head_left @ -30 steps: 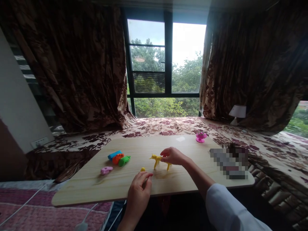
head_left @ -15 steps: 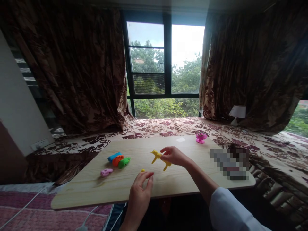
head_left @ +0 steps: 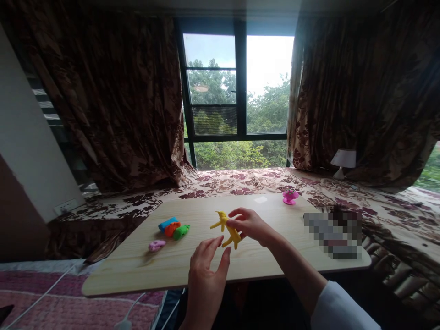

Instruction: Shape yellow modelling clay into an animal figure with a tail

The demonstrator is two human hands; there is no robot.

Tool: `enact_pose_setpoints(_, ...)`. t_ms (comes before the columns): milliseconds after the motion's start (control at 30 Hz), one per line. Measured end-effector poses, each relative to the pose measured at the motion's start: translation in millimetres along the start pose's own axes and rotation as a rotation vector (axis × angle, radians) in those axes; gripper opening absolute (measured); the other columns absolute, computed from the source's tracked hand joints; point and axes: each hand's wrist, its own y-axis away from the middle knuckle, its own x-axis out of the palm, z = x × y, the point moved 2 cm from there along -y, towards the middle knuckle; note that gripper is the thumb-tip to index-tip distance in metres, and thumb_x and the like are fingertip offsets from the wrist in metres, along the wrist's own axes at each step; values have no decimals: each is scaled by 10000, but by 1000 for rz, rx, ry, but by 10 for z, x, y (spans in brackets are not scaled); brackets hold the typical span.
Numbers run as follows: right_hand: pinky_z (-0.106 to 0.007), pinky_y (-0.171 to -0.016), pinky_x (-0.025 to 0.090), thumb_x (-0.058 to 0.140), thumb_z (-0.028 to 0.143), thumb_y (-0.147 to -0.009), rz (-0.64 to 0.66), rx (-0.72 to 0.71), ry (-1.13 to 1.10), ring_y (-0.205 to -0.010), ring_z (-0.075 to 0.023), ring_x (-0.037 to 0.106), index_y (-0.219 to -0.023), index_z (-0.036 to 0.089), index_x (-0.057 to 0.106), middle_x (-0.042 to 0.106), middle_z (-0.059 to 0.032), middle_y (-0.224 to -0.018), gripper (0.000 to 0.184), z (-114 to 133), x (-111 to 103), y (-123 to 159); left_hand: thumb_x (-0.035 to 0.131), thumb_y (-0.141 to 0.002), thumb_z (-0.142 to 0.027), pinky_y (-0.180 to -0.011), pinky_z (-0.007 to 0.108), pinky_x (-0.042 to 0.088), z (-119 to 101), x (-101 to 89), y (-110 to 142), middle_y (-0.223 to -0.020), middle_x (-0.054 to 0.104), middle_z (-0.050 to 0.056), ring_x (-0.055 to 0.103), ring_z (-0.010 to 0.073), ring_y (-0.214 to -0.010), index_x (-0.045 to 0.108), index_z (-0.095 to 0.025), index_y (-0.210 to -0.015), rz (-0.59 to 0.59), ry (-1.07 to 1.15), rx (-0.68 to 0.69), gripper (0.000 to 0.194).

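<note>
Between the two hands, a yellow animal-like figure is hanging at a tilt, its head pointing up and leftward and its thin legs sticking out toward the left hand. It is seemingly being held just clear of the table. The step in hand looks to be handling the figure with both hands, the right one carrying it and the left one waiting close under its lower end. Judging by this pose, the next move is calling for a steady right-hand hold and a light touch from the left, as the thin legs could be bending under pressure.

The right hand is pinching the figure around its middle, thumb and fingers drawn close together on the body. The left hand is standing partly open, a moderate gap showing between thumb and fingers, with one lower leg ending near that gap; whether the fingertips are touching it cannot be told.

Beyond the left hand and off to its left, a blue piece, an orange piece and a green piece are lying bunched together, with a pale pink piece resting nearer. Past the right hand, farther to its right, a bright pink object is standing near the table's far edge.
</note>
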Motion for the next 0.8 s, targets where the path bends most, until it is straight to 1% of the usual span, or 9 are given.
enact_pose_setpoints(100, -209, -462, 499, 683, 393, -714, -7, -6, -31, -617, -145, 639, -904, 147, 564, 671, -52, -773, 334, -3, 35, 13, 578, -781, -250, -876, 396, 446, -47, 5, -26, -973, 623, 49, 578, 218, -949, 607, -232, -1026, -25, -47, 58, 247)
enact_pose_setpoints(300, -187, -446, 473, 677, 418, -708, -11, -24, -82, -569, -117, 612, -775, 142, 569, 662, -39, -717, 304, 36, 83, 67, 576, -778, -198, -847, 383, 443, -102, -40, -44, -915, 644, 34, 586, 208, -905, 613, -230, -948, -78, -75, 118, 177)
enact_pose_setpoints(400, -197, -456, 477, 667, 433, -714, -7, -36, -119, -560, -115, 608, -771, 147, 564, 654, -27, -704, 309, 51, 98, 108, 590, -770, -188, -839, 373, 443, -135, -78, -48, -906, 641, 30, 583, 198, -896, 606, -227, -946, -90, -76, 138, 181)
enact_pose_setpoints(600, -233, -500, 499, 676, 414, -707, -28, -50, -213, -558, -113, 606, -771, 162, 535, 634, 1, -699, 296, 56, 135, 182, 606, -750, -176, -867, 408, 428, -245, -122, -98, -880, 640, 33, 584, 207, -884, 616, -221, -926, -141, -120, 229, 182)
enact_pose_setpoints(800, -226, -508, 481, 681, 442, -684, -80, -60, -283, -550, -102, 582, -744, 157, 538, 621, 10, -680, 324, 76, 192, 223, 587, -759, -158, -897, 423, 406, -291, -161, -125, -894, 635, 37, 577, 205, -886, 621, -235, -945, -127, -154, 258, 205)
